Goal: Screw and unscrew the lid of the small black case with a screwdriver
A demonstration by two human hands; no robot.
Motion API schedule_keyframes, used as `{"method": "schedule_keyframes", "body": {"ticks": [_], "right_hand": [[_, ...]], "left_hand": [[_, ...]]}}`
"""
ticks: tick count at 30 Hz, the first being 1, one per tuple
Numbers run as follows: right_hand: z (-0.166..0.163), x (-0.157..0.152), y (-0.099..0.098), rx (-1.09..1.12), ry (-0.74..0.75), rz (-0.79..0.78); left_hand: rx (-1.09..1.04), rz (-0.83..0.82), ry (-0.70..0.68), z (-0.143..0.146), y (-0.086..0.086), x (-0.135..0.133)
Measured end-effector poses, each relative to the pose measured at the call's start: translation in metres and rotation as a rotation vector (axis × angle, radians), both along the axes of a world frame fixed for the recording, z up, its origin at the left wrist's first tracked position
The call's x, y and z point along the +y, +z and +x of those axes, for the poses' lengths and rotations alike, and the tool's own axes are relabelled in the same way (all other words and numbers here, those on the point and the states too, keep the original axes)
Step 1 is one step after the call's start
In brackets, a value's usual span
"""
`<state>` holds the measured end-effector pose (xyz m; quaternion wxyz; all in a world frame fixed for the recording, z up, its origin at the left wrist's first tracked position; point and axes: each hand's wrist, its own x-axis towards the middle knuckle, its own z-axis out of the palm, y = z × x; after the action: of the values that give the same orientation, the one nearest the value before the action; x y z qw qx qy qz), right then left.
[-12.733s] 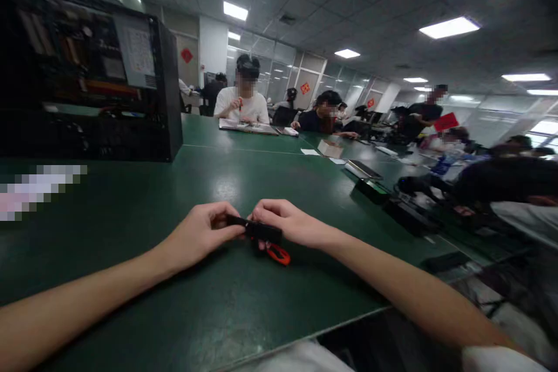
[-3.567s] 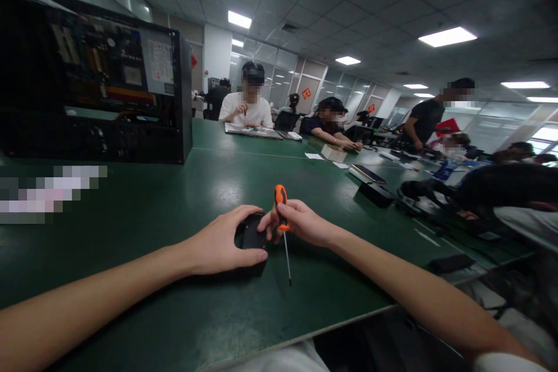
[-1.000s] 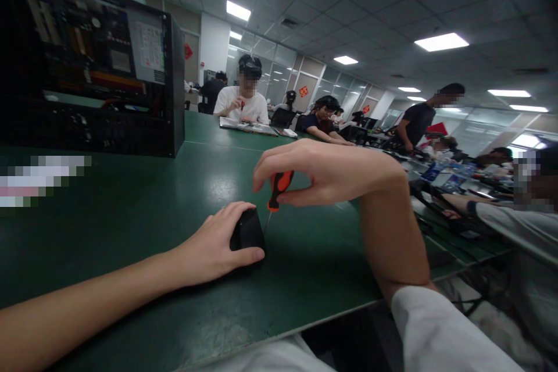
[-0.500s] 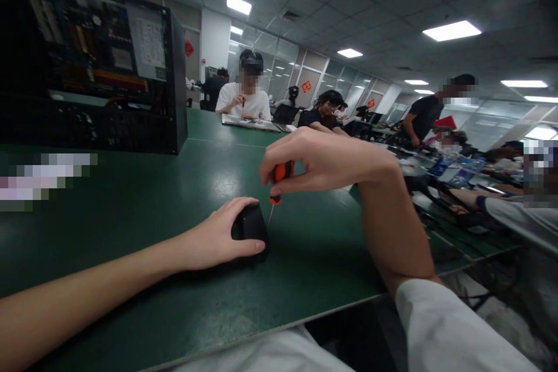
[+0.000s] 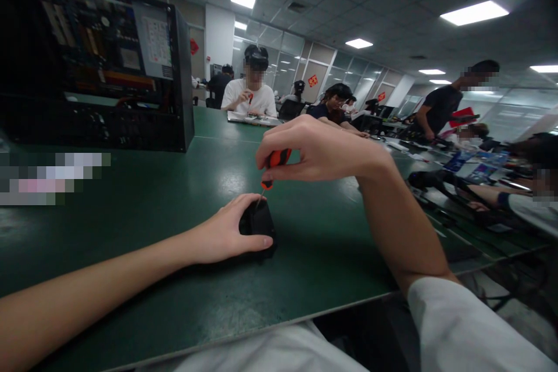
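My left hand (image 5: 224, 232) lies on the green table (image 5: 131, 215) with its fingers wrapped round a small black device (image 5: 260, 226), pressing it down. Above it, my right hand (image 5: 322, 151) pinches the orange handle of a small screwdriver (image 5: 272, 165). The thin shaft points down and its tip meets the top of the black device. My right elbow is raised and the forearm comes down toward the near table edge.
An open black computer case (image 5: 100, 70) stands at the back left of the table. Several people sit along the far side and the right, with trays, boxes and dark devices (image 5: 436, 177) before them. A person in black stands at the far right.
My right hand has lowered and shifted slightly left, bringing the screwdriver tip from beside the black device onto its top. The left hand keeps its grip.
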<state>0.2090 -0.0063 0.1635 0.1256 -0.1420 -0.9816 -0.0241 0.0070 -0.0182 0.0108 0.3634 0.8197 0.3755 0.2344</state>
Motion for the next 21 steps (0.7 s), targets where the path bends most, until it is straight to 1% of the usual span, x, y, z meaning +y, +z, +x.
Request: {"method": "schedule_keyframes", "body": {"ticks": [5, 13, 17, 21], "right_hand": [[-0.002, 0.003, -0.003, -0.008, -0.011, -0.023], [0.0, 0.007, -0.001, -0.029, -0.048, -0.041], [0.001, 0.01, -0.001, -0.036, -0.095, -0.036], [0.003, 0.012, -0.001, -0.043, -0.188, -0.034]], "left_hand": [[-0.003, 0.002, 0.009, 0.0, 0.002, -0.001], [0.019, 0.006, 0.011, 0.001, 0.002, -0.001], [0.022, 0.004, 0.011, 0.0, 0.002, -0.001], [0.008, 0.015, 0.005, 0.0, 0.003, -0.002]]}}
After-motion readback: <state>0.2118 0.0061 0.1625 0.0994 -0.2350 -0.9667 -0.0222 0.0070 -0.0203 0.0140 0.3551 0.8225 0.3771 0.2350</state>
